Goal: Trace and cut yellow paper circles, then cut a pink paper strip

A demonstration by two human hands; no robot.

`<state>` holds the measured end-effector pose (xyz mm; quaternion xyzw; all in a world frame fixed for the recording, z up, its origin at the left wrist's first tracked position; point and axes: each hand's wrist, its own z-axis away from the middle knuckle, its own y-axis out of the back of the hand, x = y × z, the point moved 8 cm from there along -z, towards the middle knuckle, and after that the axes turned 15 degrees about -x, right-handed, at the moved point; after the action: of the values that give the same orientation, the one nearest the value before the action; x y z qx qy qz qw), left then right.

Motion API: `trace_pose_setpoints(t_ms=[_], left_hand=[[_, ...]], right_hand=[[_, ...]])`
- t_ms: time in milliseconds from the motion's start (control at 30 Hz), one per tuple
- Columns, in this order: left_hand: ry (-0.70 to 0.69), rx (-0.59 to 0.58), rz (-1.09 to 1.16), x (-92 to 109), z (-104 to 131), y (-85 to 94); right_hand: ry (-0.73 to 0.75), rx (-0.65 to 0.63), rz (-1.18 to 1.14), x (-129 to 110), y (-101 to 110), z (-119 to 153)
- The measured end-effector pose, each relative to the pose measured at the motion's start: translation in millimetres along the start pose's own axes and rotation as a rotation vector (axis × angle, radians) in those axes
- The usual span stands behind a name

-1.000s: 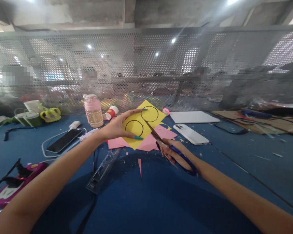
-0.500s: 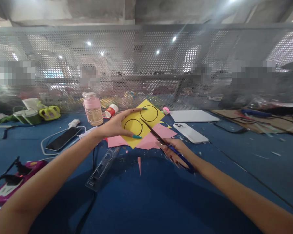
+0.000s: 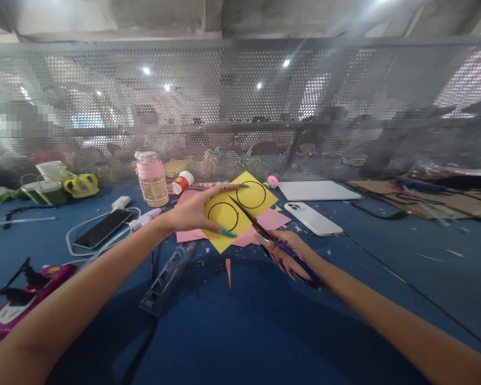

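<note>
A yellow sheet of paper (image 3: pixel 242 213) with two black drawn circles is held at its left side by my left hand (image 3: pixel 194 209), thumb and fingers spread around one circle. My right hand (image 3: pixel 284 251) grips blue-handled scissors (image 3: pixel 294 258). Their dark blades point up and left, lying over the yellow sheet between the two circles. Pink paper (image 3: pixel 270 219) rests on the blue table beneath and beside the yellow sheet. A thin pink scrap (image 3: pixel 228 274) lies in front.
Around the hands are a clear ruler (image 3: pixel 166 280), a white phone (image 3: pixel 312 219), a black phone (image 3: pixel 104 229), a pink bottle (image 3: pixel 152 179), a paper cup (image 3: pixel 182 182), a white tablet-like slab (image 3: pixel 318 190) and a purple power strip (image 3: pixel 50 278). A perforated metal screen (image 3: pixel 232 112) stands behind.
The yellow sheet has shifted slightly right and toward me with my left hand, showing more pink paper at the left. The scissors have stayed almost where they were.
</note>
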<state>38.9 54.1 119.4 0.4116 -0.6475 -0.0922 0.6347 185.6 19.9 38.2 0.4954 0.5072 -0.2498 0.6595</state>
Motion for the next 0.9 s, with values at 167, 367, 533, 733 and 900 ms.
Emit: trace_pose_setpoints(t_ms=[167,367,533,733,900], left_hand=[[-0.005,-0.033,0.009,-3,-1,-5.2],[-0.007,-0.072,0.104,-7,-3,-8.5],[0.024,-0.054,0.268,-10,-2,0.1],[0.103,-0.068,0.273,-16,-2,-3.6],[0.077,-0.068,0.211,-11,-5,-9.1]], right_hand=[[-0.015,-0.025,-0.03,-2,-3,1],[-0.03,-0.053,-0.021,-1,-4,1],[0.027,-0.072,-0.012,-1,-4,-1],[0.006,-0.078,-0.064,-4,-9,2],[0.007,-0.054,-0.069,-6,-10,4]])
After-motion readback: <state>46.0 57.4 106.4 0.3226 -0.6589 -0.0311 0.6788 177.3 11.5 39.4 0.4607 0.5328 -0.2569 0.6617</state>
